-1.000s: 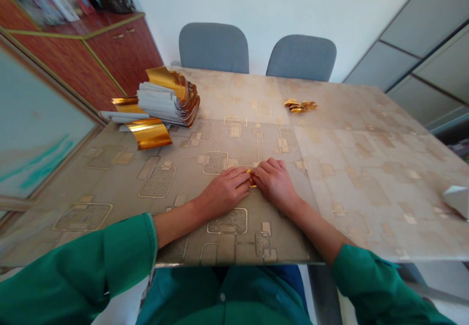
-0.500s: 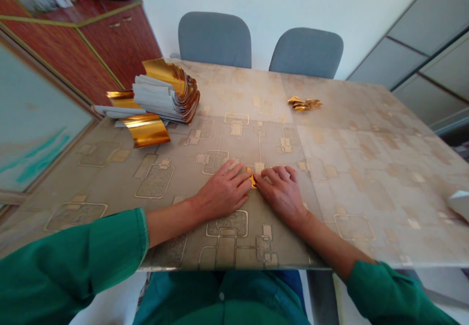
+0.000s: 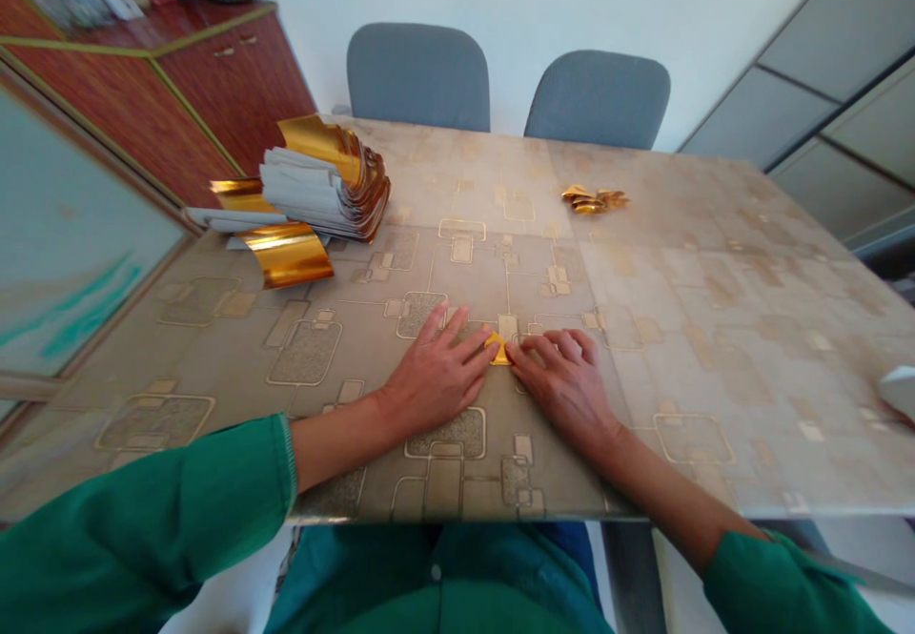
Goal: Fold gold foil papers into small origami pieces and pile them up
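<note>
A small piece of folded gold foil paper [image 3: 498,352] lies on the patterned tabletop in front of me, between my two hands. My left hand [image 3: 437,372] rests palm down at its left side. Its fingers are spread, and one fingertip presses on the paper's left part. From the right, my right hand [image 3: 564,377] touches the paper's right edge with its thumb side, the other fingers bent and close together. My fingertips hide parts of the paper's edges.
A thick stack of gold-and-white paper sheets [image 3: 321,191] stands at the back left, with a loose curved gold sheet [image 3: 290,255] before it. Several folded gold pieces [image 3: 593,199] lie at the back right. Two grey chairs [image 3: 418,76] stand behind the table. Something white [image 3: 899,391] sits at the right edge.
My left fingers have spread wider. Both hands and the gold paper have shifted slightly right, and more of the paper's flat face shows between them.
</note>
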Motion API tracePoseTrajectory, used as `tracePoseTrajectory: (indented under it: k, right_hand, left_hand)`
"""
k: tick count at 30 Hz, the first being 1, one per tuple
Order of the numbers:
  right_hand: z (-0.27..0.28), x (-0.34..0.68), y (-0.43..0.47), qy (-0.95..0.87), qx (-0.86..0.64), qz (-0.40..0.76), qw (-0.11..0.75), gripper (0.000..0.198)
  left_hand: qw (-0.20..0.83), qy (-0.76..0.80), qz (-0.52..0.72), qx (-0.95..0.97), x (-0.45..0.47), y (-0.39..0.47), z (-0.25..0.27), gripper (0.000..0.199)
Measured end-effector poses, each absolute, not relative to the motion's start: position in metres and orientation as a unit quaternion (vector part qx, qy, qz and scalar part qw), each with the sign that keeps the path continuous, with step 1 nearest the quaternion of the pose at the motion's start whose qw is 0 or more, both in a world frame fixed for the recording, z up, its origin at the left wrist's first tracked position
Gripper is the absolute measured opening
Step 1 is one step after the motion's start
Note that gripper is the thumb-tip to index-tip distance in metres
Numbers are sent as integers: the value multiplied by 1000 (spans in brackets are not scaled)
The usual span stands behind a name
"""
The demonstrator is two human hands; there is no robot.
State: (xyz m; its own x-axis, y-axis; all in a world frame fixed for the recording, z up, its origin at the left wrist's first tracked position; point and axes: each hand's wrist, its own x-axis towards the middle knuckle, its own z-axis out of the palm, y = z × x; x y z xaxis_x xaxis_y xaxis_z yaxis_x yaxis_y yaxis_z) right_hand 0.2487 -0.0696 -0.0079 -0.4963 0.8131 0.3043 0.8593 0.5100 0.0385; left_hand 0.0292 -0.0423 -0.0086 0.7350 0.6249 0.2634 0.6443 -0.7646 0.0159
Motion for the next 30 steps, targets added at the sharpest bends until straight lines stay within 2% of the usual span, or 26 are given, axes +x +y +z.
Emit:
tracePoseTrajectory:
  k: [5,10,13,16,21,24,27,30]
  right_hand:
    - [-4,251,-71,-857,-495,-61,132,28]
    - [-4,241,-59,-839,-516,-19,171,21]
    - [-8,232,-55,-825,-536,-74,162,25]
    - [-11,230,-59,-830,-523,-137,139,18]
    - [-7,239,-71,-837,-514,-144,117,13]
    - [-3,241,-66,-830,-542,-80,108,17]
    - [5,239,-51,-799,-588,52,115,12]
    - [16,234,-33,-765,-622,139,91,10]
  left_hand:
    - [4,-352,-116,-929,32,-41,-3,40]
    - [-17,-341,-123,-932,32,-38,-6,41]
    - [-15,-347,-118,-930,30,-39,-8,43]
    - [-9,-354,-116,-928,27,-41,-9,46]
    - [0,-344,-112,-932,19,-37,-10,57]
    - [6,-325,-138,-935,21,-29,-7,44]
    - [22,-309,-164,-936,27,-20,-5,27]
    - [51,-293,-186,-937,31,-17,-8,20]
